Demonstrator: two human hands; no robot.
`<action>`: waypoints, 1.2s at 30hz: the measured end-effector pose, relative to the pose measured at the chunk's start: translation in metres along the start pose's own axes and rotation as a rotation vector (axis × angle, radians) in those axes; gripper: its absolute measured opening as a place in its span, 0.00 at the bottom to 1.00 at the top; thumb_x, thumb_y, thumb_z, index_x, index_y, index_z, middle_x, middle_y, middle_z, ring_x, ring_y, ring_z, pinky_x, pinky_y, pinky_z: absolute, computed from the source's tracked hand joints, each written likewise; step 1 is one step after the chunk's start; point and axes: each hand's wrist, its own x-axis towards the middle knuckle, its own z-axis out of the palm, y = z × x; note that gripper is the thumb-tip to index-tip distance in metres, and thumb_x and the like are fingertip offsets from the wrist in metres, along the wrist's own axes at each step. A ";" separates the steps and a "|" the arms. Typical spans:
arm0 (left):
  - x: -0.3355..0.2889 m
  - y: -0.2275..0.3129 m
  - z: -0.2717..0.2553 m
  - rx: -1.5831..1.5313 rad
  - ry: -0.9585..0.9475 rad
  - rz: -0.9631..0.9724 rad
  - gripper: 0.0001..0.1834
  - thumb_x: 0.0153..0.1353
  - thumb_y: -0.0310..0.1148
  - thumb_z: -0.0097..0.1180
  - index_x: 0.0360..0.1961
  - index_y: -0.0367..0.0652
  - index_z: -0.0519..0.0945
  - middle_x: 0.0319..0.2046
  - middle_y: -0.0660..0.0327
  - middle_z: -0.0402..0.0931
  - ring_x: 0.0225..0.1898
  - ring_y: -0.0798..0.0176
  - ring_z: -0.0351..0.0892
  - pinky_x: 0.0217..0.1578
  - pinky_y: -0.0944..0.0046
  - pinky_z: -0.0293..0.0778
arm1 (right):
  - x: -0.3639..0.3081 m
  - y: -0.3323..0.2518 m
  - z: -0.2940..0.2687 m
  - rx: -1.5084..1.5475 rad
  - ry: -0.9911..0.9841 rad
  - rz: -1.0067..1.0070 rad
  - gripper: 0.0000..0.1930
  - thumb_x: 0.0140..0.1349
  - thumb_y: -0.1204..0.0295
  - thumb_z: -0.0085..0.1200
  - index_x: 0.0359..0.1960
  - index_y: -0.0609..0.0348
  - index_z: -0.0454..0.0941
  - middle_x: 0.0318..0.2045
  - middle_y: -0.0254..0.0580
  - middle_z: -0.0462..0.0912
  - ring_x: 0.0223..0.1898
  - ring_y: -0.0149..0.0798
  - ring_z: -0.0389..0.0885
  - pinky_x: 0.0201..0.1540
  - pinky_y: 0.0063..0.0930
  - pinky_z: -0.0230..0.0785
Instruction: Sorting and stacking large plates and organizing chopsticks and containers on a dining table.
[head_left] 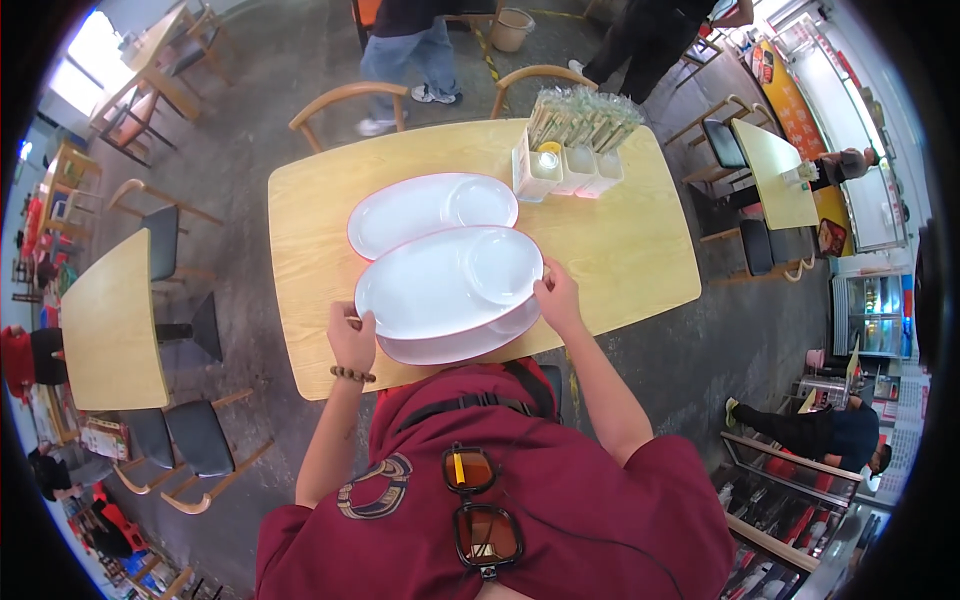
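Note:
A white oval divided plate (430, 285) with a thin red rim is held by its two ends above the near side of the table. My left hand (352, 336), with a beaded bracelet at the wrist, is closed at the plate's left end. At its right end, beside the round compartment, my right hand (556, 298) grips the rim. A second such plate (450, 352) shows partly from beneath the held one, at the table's near edge. Just beyond lies a third oval plate (400, 215), its near edge partly covered by the held plate.
On the wooden table (640, 240), white holders (570, 172) full of wrapped utensils stand at the far right. Two chairs (350, 100) are drawn up at the far side. Other tables (110, 320) stand left and right. People (415, 55) are on the floor beyond.

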 end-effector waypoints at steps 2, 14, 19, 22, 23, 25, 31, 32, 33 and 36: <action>-0.019 -0.006 0.000 0.012 -0.036 -0.030 0.11 0.58 0.25 0.63 0.38 0.34 0.73 0.29 0.57 0.78 0.24 0.68 0.76 0.27 0.64 0.73 | -0.021 0.009 -0.003 -0.014 0.004 0.015 0.25 0.57 0.77 0.55 0.59 0.65 0.75 0.20 0.41 0.78 0.22 0.32 0.76 0.29 0.31 0.71; -0.046 -0.038 0.019 0.206 -0.047 0.049 0.12 0.52 0.24 0.65 0.36 0.37 0.76 0.32 0.54 0.74 0.28 0.56 0.76 0.32 0.56 0.73 | -0.051 0.049 0.005 -0.098 -0.018 0.107 0.26 0.59 0.77 0.54 0.63 0.62 0.73 0.22 0.44 0.79 0.24 0.38 0.79 0.32 0.34 0.73; -0.047 -0.037 0.017 0.213 -0.067 0.016 0.12 0.52 0.24 0.65 0.35 0.38 0.75 0.33 0.54 0.72 0.28 0.54 0.75 0.32 0.55 0.73 | -0.050 0.047 0.006 -0.149 -0.034 0.106 0.27 0.59 0.77 0.54 0.64 0.61 0.73 0.21 0.43 0.78 0.23 0.36 0.78 0.32 0.32 0.72; -0.048 -0.035 0.017 0.235 -0.073 0.011 0.12 0.53 0.25 0.65 0.35 0.39 0.74 0.33 0.54 0.72 0.29 0.53 0.75 0.33 0.54 0.73 | -0.051 0.048 0.006 -0.145 -0.034 0.106 0.28 0.59 0.77 0.54 0.64 0.61 0.72 0.21 0.43 0.77 0.23 0.36 0.77 0.31 0.32 0.72; -0.048 -0.037 0.017 0.249 -0.072 0.018 0.12 0.53 0.25 0.65 0.35 0.39 0.74 0.33 0.54 0.72 0.30 0.53 0.75 0.34 0.53 0.73 | -0.051 0.049 0.006 -0.152 -0.034 0.103 0.28 0.59 0.77 0.54 0.64 0.61 0.72 0.20 0.43 0.77 0.23 0.36 0.77 0.31 0.33 0.72; -0.048 -0.040 0.017 0.263 -0.071 0.026 0.12 0.53 0.25 0.65 0.35 0.38 0.73 0.33 0.54 0.72 0.30 0.52 0.76 0.34 0.53 0.73 | -0.050 0.048 0.007 -0.159 -0.035 0.098 0.28 0.59 0.77 0.54 0.65 0.61 0.72 0.20 0.43 0.77 0.22 0.36 0.77 0.31 0.33 0.72; -0.046 -0.038 0.017 0.282 -0.080 0.033 0.13 0.53 0.27 0.65 0.36 0.38 0.73 0.34 0.52 0.73 0.33 0.50 0.77 0.36 0.53 0.74 | -0.049 0.049 0.002 -0.195 -0.075 0.127 0.29 0.60 0.73 0.56 0.65 0.60 0.72 0.20 0.44 0.79 0.22 0.39 0.79 0.31 0.34 0.73; -0.044 -0.038 0.016 0.256 -0.110 -0.015 0.14 0.53 0.28 0.65 0.38 0.37 0.74 0.36 0.52 0.74 0.34 0.51 0.78 0.38 0.53 0.75 | -0.049 0.044 -0.002 -0.202 -0.087 0.135 0.28 0.60 0.71 0.56 0.64 0.59 0.73 0.21 0.44 0.79 0.23 0.40 0.79 0.32 0.34 0.73; -0.042 -0.039 0.015 0.230 -0.141 -0.063 0.16 0.53 0.30 0.66 0.39 0.36 0.74 0.37 0.51 0.76 0.36 0.51 0.79 0.40 0.54 0.76 | -0.048 0.042 -0.004 -0.210 -0.099 0.144 0.27 0.60 0.70 0.57 0.62 0.59 0.75 0.21 0.45 0.79 0.23 0.41 0.79 0.32 0.35 0.73; -0.029 -0.041 0.011 0.251 -0.178 -0.050 0.22 0.54 0.34 0.67 0.47 0.34 0.75 0.42 0.49 0.77 0.38 0.52 0.80 0.41 0.54 0.77 | -0.034 0.057 -0.008 -0.343 -0.053 -0.057 0.24 0.59 0.68 0.59 0.58 0.62 0.78 0.25 0.47 0.80 0.27 0.42 0.80 0.34 0.36 0.73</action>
